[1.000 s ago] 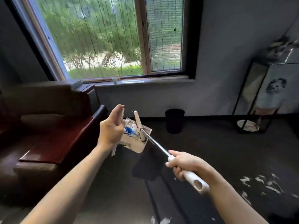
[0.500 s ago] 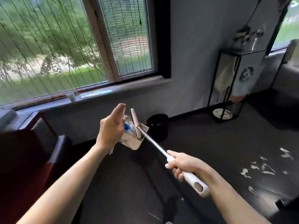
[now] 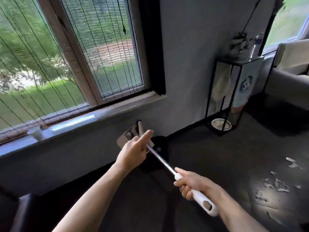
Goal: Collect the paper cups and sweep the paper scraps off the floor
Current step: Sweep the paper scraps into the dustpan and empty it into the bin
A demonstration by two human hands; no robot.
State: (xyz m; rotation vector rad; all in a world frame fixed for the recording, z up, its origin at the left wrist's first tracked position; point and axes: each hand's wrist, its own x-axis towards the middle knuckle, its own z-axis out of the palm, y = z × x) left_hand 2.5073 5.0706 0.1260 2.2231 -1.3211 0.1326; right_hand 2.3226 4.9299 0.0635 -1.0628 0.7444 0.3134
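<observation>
Now | dustpan pole (image 3: 160,160) slants up-left, pan (image 3: 126,137) toward wall (image 3: 184,77) | right hand (image 3: 192,183) grips its white end | left hand (image 3: 132,153) curled, hold unclear

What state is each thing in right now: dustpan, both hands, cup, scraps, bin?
dustpan, held up and tilted, close by the bin
handle, gripped by the right hand
left hand, fingers curled at the dustpan, thumb out
paper cup, upright on the windowsill, not collected
paper scraps, scattered on the floor, unswept
bin, on the floor, partly hidden
</observation>
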